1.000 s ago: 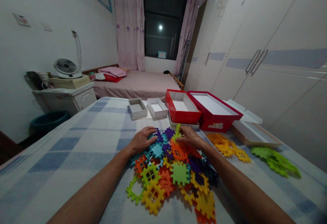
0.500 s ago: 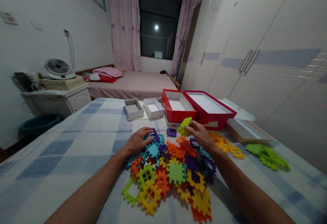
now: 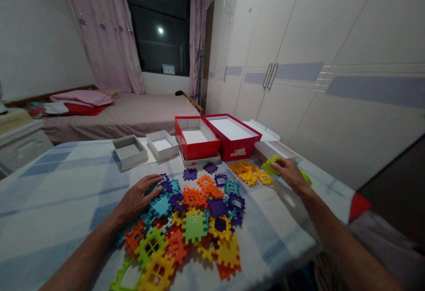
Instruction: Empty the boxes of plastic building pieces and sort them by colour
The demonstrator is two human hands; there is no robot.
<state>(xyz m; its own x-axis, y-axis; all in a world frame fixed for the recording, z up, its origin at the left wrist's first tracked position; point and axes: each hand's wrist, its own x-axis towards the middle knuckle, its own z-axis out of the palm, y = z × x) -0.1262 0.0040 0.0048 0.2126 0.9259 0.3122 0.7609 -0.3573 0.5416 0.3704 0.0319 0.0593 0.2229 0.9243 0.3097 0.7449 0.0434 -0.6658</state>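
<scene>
A yellow-green interlocking plastic tile is pinched in the fingers of my right hand, raised over the right part of the table. Just left of it lies a group of yellow tiles. Behind my right hand, part of a green tile group shows; the rest is hidden. My left hand rests with fingers stretched out on the left edge of a mixed heap, touching purple and blue tiles. Orange, yellow and green tiles fill the heap's front. Two purple tiles lie apart behind it.
At the table's back stand a grey box, a small white box, a red box and a darker red box. A checked cloth covers the table. Beyond are a bed and a wardrobe.
The view has turned right. My right hand has carried the yellow-green tile from above the heap rightward, past the yellow tiles. A second purple tile now shows behind the heap. My left hand stays on the heap.
</scene>
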